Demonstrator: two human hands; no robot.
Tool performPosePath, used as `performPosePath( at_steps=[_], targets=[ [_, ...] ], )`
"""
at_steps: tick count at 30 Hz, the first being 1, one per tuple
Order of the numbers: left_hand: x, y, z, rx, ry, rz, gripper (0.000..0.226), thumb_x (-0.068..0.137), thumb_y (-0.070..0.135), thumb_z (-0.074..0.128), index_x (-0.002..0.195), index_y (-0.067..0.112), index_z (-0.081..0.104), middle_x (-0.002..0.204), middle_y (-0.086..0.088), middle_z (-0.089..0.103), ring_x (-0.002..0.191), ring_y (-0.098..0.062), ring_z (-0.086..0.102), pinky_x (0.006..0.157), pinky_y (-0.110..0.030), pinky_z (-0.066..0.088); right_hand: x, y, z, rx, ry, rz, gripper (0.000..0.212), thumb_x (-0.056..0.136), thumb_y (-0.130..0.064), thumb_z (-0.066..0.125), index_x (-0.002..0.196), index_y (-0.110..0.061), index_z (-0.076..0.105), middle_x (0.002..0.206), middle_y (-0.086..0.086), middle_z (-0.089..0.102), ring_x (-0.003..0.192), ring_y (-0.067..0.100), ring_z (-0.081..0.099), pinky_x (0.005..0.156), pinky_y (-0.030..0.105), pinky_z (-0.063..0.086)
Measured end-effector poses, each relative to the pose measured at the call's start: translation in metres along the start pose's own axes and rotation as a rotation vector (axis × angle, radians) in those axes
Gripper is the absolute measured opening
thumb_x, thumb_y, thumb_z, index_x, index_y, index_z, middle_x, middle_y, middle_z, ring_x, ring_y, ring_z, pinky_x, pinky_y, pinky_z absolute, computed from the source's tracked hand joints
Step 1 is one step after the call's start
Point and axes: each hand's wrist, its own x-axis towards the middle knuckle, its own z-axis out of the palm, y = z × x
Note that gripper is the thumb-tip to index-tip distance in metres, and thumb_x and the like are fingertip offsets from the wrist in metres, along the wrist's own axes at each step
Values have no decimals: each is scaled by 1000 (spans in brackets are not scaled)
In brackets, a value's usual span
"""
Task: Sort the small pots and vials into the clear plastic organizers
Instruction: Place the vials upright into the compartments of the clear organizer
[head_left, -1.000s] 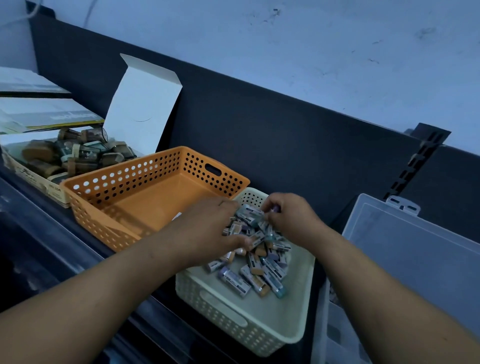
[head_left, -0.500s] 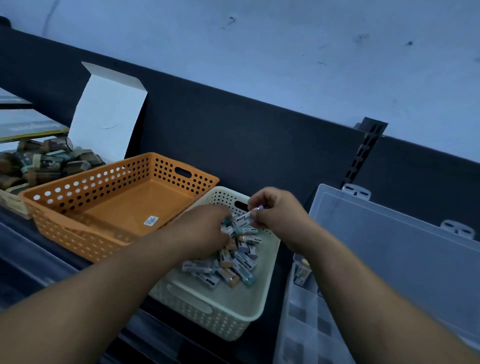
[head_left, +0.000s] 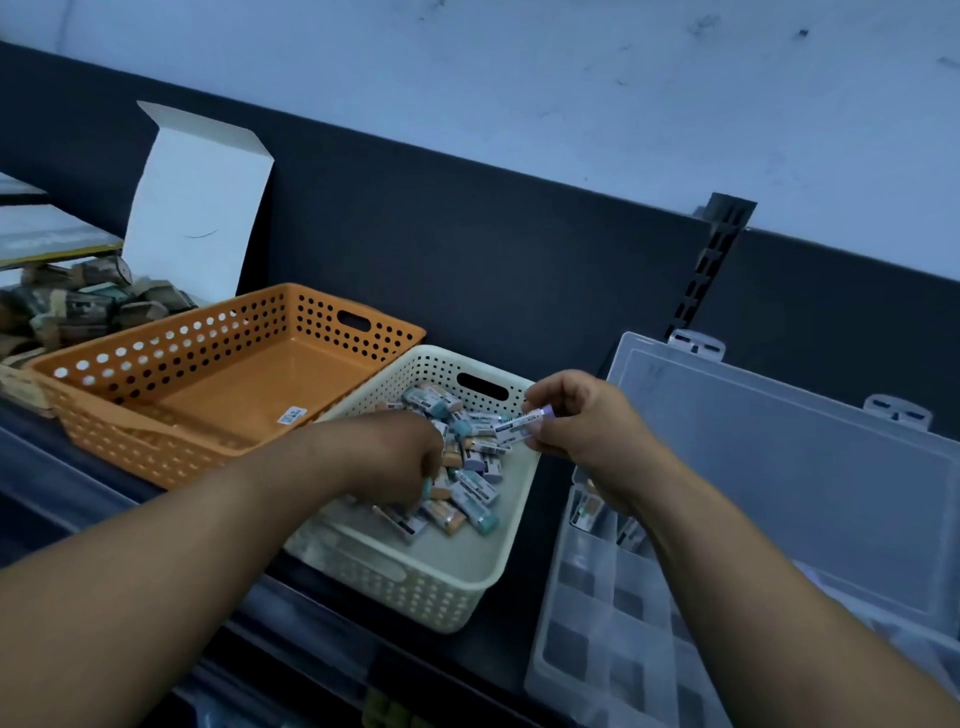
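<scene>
A cream perforated basket (head_left: 483, 564) holds a pile of several small labelled vials (head_left: 470, 496) with teal, orange and purple caps. My left hand (head_left: 397, 457) reaches down into the pile, fingers curled among the vials; what it grips is hidden. My right hand (head_left: 576, 415) pinches one purple-capped vial (head_left: 519, 422) above the basket's right rim. To the right lies a clear plastic organizer (head_left: 587, 613) with divided compartments, its lid (head_left: 779, 467) open against the wall. A few vials (head_left: 589, 512) sit in its far compartments.
An orange perforated basket (head_left: 171, 374) stands left of the cream one, with only a sticker inside. Further left, an open white cardboard box (head_left: 202, 197) holds several brown small pots (head_left: 78, 306). A dark back panel (head_left: 467, 249) runs behind everything.
My right hand has lifted a purple-capped vial out of the pile and drawn it right. My left hand stays in the vials. The view shifted right, showing more of the organizer.
</scene>
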Motion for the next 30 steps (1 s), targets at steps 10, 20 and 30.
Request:
performPosePath(
  at_steps=[10, 20, 30],
  targets=[
    [-4, 48, -7, -597, 215, 145, 24, 92, 6, 55, 97, 25, 69, 71, 1, 66, 46, 1, 53, 44, -20, 43, -26, 3, -33, 140, 63, 15, 24, 84, 8, 65, 97, -11, 59, 97, 16, 71, 73, 14, 66, 68, 27, 55],
    [6, 142, 2, -658, 349, 338, 16, 88, 10, 65, 93, 25, 70, 85, 7, 69, 78, -8, 64, 71, -23, 52, -87, 16, -142, -34, 238, -64, 26, 82, 8, 67, 93, -15, 66, 76, -3, 69, 67, 4, 64, 74, 14, 50],
    [31, 265, 39, -462, 297, 488, 13, 84, 4, 67, 96, 10, 69, 91, -6, 70, 83, -17, 63, 75, -23, 51, -148, 61, -240, -463, 329, 55, 14, 84, -1, 69, 80, -14, 65, 82, 8, 68, 73, 15, 58, 69, 23, 47]
  ],
)
